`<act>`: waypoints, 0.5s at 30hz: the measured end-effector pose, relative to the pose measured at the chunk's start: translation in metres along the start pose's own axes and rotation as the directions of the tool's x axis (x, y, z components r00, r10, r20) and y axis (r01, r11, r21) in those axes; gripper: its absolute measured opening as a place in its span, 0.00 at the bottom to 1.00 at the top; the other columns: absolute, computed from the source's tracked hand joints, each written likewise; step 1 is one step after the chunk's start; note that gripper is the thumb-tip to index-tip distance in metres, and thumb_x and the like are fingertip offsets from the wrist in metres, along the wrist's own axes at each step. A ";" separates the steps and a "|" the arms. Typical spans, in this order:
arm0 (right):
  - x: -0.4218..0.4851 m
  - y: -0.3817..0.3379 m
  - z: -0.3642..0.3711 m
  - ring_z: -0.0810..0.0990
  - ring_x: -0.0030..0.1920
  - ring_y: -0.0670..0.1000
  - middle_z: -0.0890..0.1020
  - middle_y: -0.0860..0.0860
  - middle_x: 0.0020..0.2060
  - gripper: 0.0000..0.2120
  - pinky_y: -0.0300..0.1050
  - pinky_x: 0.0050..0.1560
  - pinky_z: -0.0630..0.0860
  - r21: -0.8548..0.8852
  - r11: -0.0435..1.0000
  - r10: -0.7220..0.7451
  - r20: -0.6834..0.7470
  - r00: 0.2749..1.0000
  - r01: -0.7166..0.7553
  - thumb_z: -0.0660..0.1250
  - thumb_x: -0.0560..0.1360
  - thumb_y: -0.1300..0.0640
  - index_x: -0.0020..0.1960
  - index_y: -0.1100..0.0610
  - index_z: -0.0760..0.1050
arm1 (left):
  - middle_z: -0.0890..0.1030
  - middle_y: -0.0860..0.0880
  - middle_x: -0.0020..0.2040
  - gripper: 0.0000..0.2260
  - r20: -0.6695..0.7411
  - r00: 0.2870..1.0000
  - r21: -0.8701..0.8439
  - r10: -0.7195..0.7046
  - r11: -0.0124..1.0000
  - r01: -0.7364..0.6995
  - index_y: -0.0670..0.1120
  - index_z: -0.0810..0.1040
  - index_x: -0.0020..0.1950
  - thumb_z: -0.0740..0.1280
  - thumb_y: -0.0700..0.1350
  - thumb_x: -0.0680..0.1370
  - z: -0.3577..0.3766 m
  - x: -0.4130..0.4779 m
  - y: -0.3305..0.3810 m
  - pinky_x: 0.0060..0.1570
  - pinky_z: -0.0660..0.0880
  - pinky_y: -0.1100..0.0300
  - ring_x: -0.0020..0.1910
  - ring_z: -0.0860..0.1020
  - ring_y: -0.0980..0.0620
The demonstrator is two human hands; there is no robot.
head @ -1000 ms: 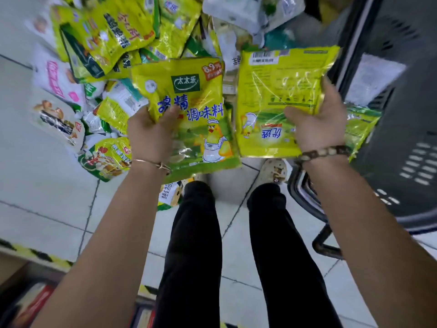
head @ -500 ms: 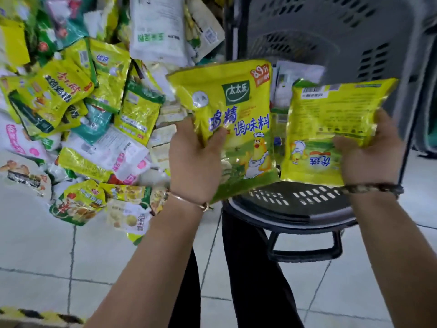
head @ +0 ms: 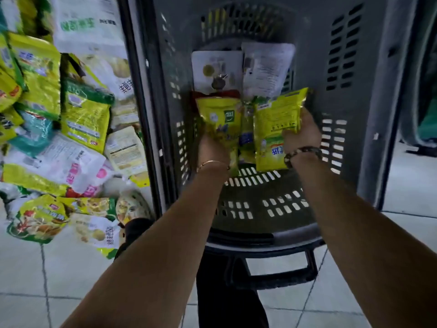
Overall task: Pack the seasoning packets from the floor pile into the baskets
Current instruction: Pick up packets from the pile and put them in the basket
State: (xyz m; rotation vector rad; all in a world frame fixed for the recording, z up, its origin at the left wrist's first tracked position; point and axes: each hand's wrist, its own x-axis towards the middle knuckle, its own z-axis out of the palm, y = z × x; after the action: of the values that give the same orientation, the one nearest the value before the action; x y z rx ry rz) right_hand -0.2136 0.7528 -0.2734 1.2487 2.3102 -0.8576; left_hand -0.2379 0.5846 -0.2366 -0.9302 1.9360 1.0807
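Starting closest in, black trousers [head: 227, 301] and a pale tiled floor [head: 35, 275] are seen under two bare forearms, with the basket handle [head: 279, 274] just beyond. Further out, both hands are reached into the grey basket [head: 354, 129]. A yellow packet with a green logo [head: 221, 117] is gripped by the left hand [head: 210, 150], fingers curled round its lower part, a thin bangle [head: 212, 163] on that wrist. A second yellow packet [head: 275, 129] is clamped in the right hand [head: 301, 136], fingers and thumb wrapped round its edge, a beaded bracelet [head: 303, 152] at the wrist. The two are held side by side inside the basket. Past them, two white packets [head: 217, 67] are lying deeper in. Off left, the pile of packets [head: 78, 129] is spread on the floor, right against the basket.
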 end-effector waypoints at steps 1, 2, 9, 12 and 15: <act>0.007 0.006 0.008 0.76 0.59 0.54 0.79 0.53 0.58 0.28 0.41 0.57 0.69 0.023 0.999 0.031 0.029 0.999 -0.031 0.64 0.73 0.64 0.70 0.48 0.66 | 0.64 0.36 0.71 0.17 0.029 0.996 0.055 -0.082 0.995 0.080 0.33 0.60 0.71 0.51 0.36 0.82 0.008 0.014 -0.009 0.69 0.51 0.65 0.71 0.62 0.41; 0.014 0.012 0.016 0.76 0.60 0.54 0.79 0.53 0.59 0.27 0.42 0.59 0.69 0.051 0.997 0.057 0.055 0.997 -0.059 0.64 0.73 0.64 0.70 0.49 0.67 | 0.61 0.35 0.73 0.18 0.094 0.978 0.087 -0.188 0.980 0.180 0.32 0.57 0.72 0.49 0.37 0.83 0.013 0.023 -0.013 0.70 0.51 0.62 0.73 0.59 0.40; 0.029 0.060 0.064 0.70 0.66 0.54 0.72 0.54 0.67 0.30 0.43 0.64 0.68 0.105 0.977 0.161 0.220 0.962 -0.188 0.67 0.74 0.65 0.73 0.54 0.62 | 0.71 0.41 0.68 0.17 -0.040 0.997 0.215 -0.059 0.974 0.066 0.42 0.69 0.69 0.57 0.42 0.81 0.046 0.066 -0.056 0.64 0.65 0.54 0.67 0.69 0.41; 0.035 0.068 0.070 0.74 0.62 0.56 0.75 0.56 0.63 0.26 0.50 0.62 0.72 0.110 0.964 0.212 0.224 0.951 -0.241 0.67 0.73 0.63 0.70 0.57 0.66 | 0.72 0.41 0.67 0.17 -0.109 0.994 0.234 -0.029 0.971 0.054 0.43 0.69 0.69 0.58 0.42 0.80 0.054 0.070 -0.063 0.64 0.65 0.51 0.66 0.69 0.40; 0.031 0.065 0.068 0.74 0.62 0.57 0.74 0.56 0.64 0.30 0.49 0.60 0.72 -0.006 0.984 0.178 0.101 0.979 -0.179 0.68 0.73 0.60 0.72 0.53 0.62 | 0.71 0.41 0.67 0.20 -0.156 0.988 0.218 0.011 0.976 0.024 0.45 0.65 0.71 0.57 0.39 0.79 0.058 0.062 -0.064 0.63 0.68 0.52 0.65 0.70 0.41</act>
State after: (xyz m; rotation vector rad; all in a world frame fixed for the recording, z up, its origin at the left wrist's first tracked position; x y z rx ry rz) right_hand -0.1728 0.7538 -0.3638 1.3576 2.0819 -0.8424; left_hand -0.2000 0.5969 -0.3354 -0.9201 2.1285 0.7896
